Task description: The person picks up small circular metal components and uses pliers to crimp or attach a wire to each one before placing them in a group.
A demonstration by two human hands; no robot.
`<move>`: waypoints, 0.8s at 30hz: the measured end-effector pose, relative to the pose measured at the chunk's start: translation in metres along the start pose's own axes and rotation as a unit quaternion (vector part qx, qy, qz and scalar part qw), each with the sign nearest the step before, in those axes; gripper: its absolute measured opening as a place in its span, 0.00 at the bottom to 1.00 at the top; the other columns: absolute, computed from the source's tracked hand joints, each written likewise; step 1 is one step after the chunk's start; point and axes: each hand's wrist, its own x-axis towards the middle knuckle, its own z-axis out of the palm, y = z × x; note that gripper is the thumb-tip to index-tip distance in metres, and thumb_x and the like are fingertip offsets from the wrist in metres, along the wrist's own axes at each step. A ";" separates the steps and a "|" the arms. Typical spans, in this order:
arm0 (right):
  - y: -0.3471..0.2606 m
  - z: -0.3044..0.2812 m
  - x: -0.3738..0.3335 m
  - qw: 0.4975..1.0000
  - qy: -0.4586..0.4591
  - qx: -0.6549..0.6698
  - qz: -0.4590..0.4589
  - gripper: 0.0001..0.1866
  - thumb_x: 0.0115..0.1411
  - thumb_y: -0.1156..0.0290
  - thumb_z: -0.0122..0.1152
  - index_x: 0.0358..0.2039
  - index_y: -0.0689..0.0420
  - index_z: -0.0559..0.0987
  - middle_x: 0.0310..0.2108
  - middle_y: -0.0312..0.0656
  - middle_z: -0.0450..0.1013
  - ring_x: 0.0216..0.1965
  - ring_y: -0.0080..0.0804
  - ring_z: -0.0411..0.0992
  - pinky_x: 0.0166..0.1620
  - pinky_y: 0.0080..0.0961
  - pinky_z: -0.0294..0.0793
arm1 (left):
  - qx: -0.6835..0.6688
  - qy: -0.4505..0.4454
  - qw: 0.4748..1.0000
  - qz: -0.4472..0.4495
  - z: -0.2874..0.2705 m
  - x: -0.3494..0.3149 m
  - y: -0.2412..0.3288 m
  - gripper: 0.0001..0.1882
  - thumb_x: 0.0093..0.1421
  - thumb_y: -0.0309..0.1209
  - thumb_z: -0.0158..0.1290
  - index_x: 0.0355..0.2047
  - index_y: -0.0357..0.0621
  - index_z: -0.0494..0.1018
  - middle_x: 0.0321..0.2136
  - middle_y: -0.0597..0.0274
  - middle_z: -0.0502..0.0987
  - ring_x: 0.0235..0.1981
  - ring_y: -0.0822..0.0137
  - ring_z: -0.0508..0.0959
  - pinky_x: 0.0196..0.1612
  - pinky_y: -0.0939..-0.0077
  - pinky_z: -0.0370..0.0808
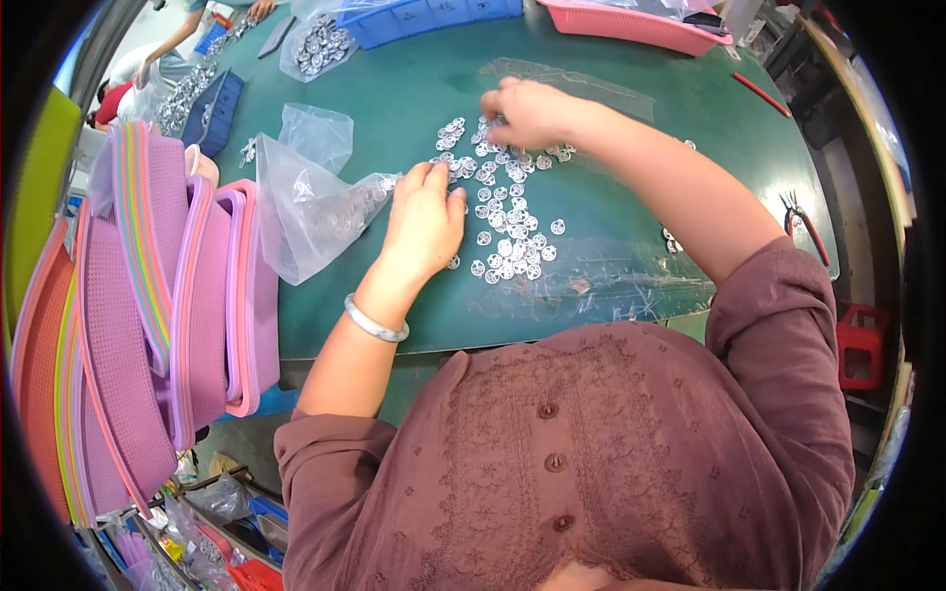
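Note:
Small round silver metal discs with cut-out patterns [514, 246] lie loose in a long patch on the green table [611, 212]. My left hand [424, 222], with a pale bangle on its wrist, rests at the left edge of the patch, fingers stretched out over a few discs. Beside its fingertips is the narrow end of a clear plastic bag [313, 219], which has silver pieces inside. At the far end of the patch, my right hand [530, 113] reaches down with bent fingers drawn together among the discs. Whatever is between those fingertips is hidden.
Stacked pink and purple baskets [202, 286] crowd the left edge. At the back stand a blue tray [434, 22], a pink basket [636, 30] and a bag of silver parts [320, 47]. Pliers [806, 227] and a red pen [761, 94] lie right. Another person's arm [177, 37] shows far left.

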 end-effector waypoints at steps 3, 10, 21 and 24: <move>-0.020 0.004 -0.015 0.996 -0.035 0.025 -0.072 0.14 0.45 0.65 0.56 0.32 0.58 0.71 0.32 0.50 0.66 0.35 0.46 0.67 0.39 0.35 0.67 | -0.020 -0.016 0.999 0.025 0.001 -0.001 0.012 0.18 0.52 0.28 0.46 0.42 0.30 0.64 0.42 0.41 0.65 0.45 0.47 0.65 0.49 0.63 0.62; -0.021 -0.016 -0.013 0.973 -0.156 0.083 -0.149 0.06 0.45 0.72 0.51 0.23 0.61 0.73 0.23 0.47 0.71 0.28 0.43 0.69 0.33 0.34 0.67 | -0.129 -0.096 0.981 0.108 -0.013 -0.028 0.030 0.14 0.51 0.26 0.47 0.39 0.35 0.68 0.41 0.49 0.67 0.42 0.52 0.68 0.46 0.67 0.65; -0.039 0.019 0.034 0.989 -0.030 -0.002 -0.142 0.10 0.47 0.66 0.55 0.30 0.57 0.72 0.31 0.45 0.66 0.37 0.42 0.66 0.40 0.33 0.66 | -0.057 -0.009 0.995 -0.079 -0.035 -0.060 0.005 0.16 0.45 0.27 0.54 0.36 0.36 0.70 0.31 0.54 0.68 0.34 0.56 0.69 0.37 0.69 0.67; -0.048 0.009 0.002 0.982 -0.102 0.014 -0.159 0.09 0.47 0.67 0.55 0.26 0.58 0.71 0.28 0.44 0.66 0.33 0.42 0.67 0.36 0.35 0.66 | -0.053 -0.012 0.997 -0.062 -0.033 -0.064 0.003 0.16 0.44 0.26 0.55 0.36 0.35 0.70 0.29 0.55 0.68 0.30 0.60 0.69 0.34 0.72 0.67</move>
